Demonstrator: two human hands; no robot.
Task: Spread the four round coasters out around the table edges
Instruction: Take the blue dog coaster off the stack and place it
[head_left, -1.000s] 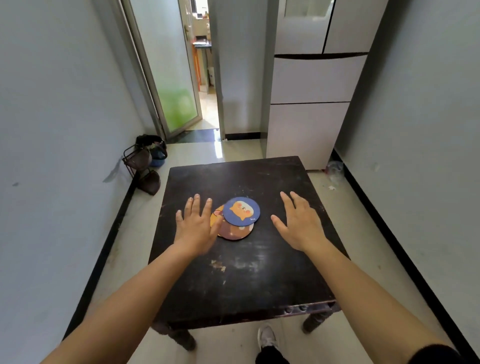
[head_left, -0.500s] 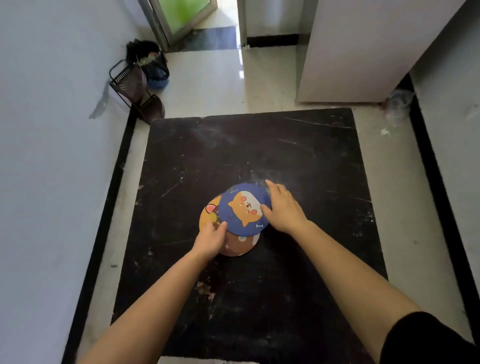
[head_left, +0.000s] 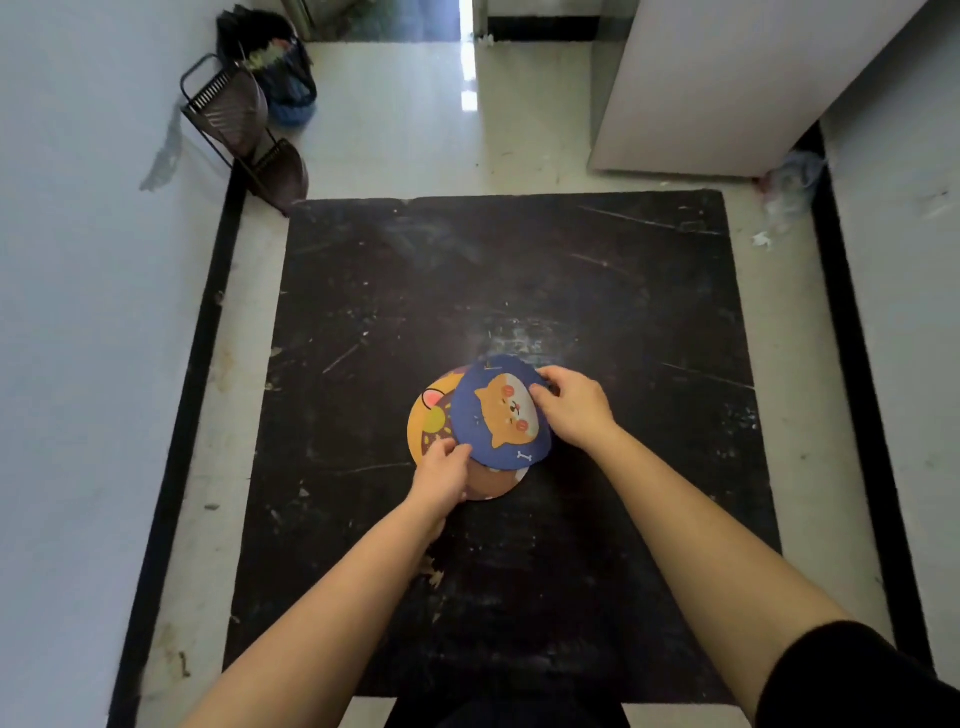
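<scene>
Round coasters lie overlapped in a pile near the middle of the black table (head_left: 519, 270). On top is a blue coaster (head_left: 496, 415) with an orange dog face. Under its left side shows an orange coaster (head_left: 428, 415), and under its near side a brown coaster (head_left: 493, 480). A fourth coaster is not visible. My right hand (head_left: 571, 410) grips the blue coaster's right edge, which looks slightly lifted. My left hand (head_left: 444, 470) pinches the pile's near-left edge, fingers over the orange and brown coasters.
A grey wall runs along the left and another along the right. A white fridge base (head_left: 727, 88) stands beyond the table's far right. A dark wire rack (head_left: 234, 114) and a bag of things (head_left: 280, 67) sit on the floor at the far left.
My view has tilted down over the table. Both hands came from flat beside the pile to gripping it, and the blue coaster has shifted and turned a little.
</scene>
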